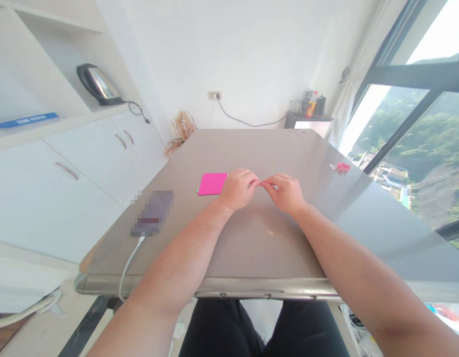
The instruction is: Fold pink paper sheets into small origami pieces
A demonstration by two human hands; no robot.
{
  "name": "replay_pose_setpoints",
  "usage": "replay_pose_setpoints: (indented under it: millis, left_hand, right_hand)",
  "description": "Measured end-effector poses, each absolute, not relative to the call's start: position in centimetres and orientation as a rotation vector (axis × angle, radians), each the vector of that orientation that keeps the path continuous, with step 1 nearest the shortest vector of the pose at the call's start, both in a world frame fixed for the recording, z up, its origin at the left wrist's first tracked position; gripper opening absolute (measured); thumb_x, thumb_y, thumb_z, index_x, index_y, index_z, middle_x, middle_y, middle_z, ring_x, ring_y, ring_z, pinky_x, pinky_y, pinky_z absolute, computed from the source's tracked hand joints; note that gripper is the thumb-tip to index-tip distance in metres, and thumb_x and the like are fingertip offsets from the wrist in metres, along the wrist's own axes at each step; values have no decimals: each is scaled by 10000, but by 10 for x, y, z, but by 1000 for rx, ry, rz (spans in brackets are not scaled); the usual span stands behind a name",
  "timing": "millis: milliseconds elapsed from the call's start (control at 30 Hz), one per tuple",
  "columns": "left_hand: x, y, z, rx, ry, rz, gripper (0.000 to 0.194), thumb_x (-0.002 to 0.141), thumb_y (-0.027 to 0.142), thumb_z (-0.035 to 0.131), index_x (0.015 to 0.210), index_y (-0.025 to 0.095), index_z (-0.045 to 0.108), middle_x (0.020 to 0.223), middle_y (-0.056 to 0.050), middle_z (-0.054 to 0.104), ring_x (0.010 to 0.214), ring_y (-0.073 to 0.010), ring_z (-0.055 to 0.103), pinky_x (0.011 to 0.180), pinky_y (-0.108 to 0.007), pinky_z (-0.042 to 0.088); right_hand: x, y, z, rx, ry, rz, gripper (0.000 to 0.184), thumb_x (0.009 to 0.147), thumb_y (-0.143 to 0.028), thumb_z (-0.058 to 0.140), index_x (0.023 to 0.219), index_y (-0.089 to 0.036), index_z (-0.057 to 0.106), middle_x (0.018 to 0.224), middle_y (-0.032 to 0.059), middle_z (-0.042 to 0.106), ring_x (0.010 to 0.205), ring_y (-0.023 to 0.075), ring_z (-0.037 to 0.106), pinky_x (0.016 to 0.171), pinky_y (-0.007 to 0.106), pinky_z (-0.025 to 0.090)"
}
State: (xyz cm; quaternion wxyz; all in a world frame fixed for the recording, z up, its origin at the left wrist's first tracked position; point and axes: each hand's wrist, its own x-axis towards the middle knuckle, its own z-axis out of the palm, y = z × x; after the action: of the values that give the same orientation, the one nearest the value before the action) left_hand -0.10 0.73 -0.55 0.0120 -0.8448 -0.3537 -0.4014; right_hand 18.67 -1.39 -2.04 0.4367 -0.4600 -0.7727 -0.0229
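Observation:
Over the middle of the grey table (229, 238), both my hands meet at a small piece of pink paper (261, 183). My left hand (239, 188) pinches its left end between thumb and fingertips. From the other side my right hand (284, 192) pinches it too, fingers curled. Most of the piece is hidden by my fingers, so its shape cannot be made out. Just left of my left hand lies a stack of square paper (212, 184), bright pink on top, with a thin greenish edge showing at its lower left corner.
A blurred phone (152, 213) with a white cable (130, 263) lies at the table's left. A crumpled pink piece (343, 167) is near the right edge. Behind stand a small cabinet (307, 121) with bottles and, on a shelf, a kettle (98, 84). A window (411, 124) is at right.

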Motion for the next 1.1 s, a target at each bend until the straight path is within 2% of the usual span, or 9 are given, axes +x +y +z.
replay_pose_setpoints:
  millis: [100, 333, 533, 700, 833, 933, 1100]
  left_hand:
    - [1, 6, -6, -2676, -1046, -1269, 122, 907, 220, 582, 858, 204, 693, 889, -50, 729, 872, -201, 628, 828, -364, 481]
    - [2, 5, -6, -2622, -1073, -1195, 183, 904, 186, 557, 764, 198, 675, 768, -37, 707, 789, -200, 616, 797, -376, 461]
    - [1, 5, -5, -2671, -1110, -1227, 172, 913, 218, 575, 786, 204, 690, 832, -37, 734, 814, -195, 625, 791, -366, 467]
    - [-1, 6, -4, -2640, -1143, -1196, 206, 900, 161, 550, 731, 193, 664, 752, -33, 703, 771, -193, 602, 754, -359, 452]
    - [-5, 8, -3, -2646, -1179, -1189, 204, 909, 192, 546, 741, 196, 663, 769, -35, 704, 780, -195, 604, 751, -352, 452]
    - [-9, 12, -2, -2650, -1174, -1257, 167, 900, 189, 548, 780, 192, 664, 827, -45, 711, 832, -197, 618, 790, -351, 463]
    - [-17, 15, 2, -2658, -1194, -1243, 188, 892, 186, 527, 753, 194, 652, 792, -43, 696, 809, -210, 610, 818, -384, 458]
  right_hand:
    - [187, -13, -22, -1134, -1961, -96, 275, 954, -354, 548, 789, -222, 724, 797, 61, 717, 764, 196, 622, 715, 317, 430]
    - [182, -16, -20, -1099, -1985, -147, 315, 961, -376, 528, 762, -208, 704, 729, 55, 683, 709, 186, 581, 677, 308, 400]
    - [186, -15, -22, -1091, -1934, -154, 287, 940, -363, 557, 747, -209, 704, 707, 52, 678, 692, 185, 573, 657, 306, 397]
    - [189, -15, -21, -1096, -1895, -141, 261, 926, -327, 573, 733, -218, 710, 705, 43, 685, 686, 179, 581, 651, 298, 405]
    - [188, -15, -20, -1079, -1902, -130, 237, 913, -319, 595, 733, -215, 706, 690, 32, 674, 671, 171, 573, 639, 293, 408]
    - [189, -14, -20, -1094, -1860, -112, 216, 904, -273, 586, 734, -214, 706, 688, 23, 668, 652, 162, 566, 614, 286, 403]
    - [190, -12, -22, -1119, -1848, -61, 216, 895, -269, 585, 720, -217, 700, 680, 20, 658, 655, 161, 568, 625, 289, 410]
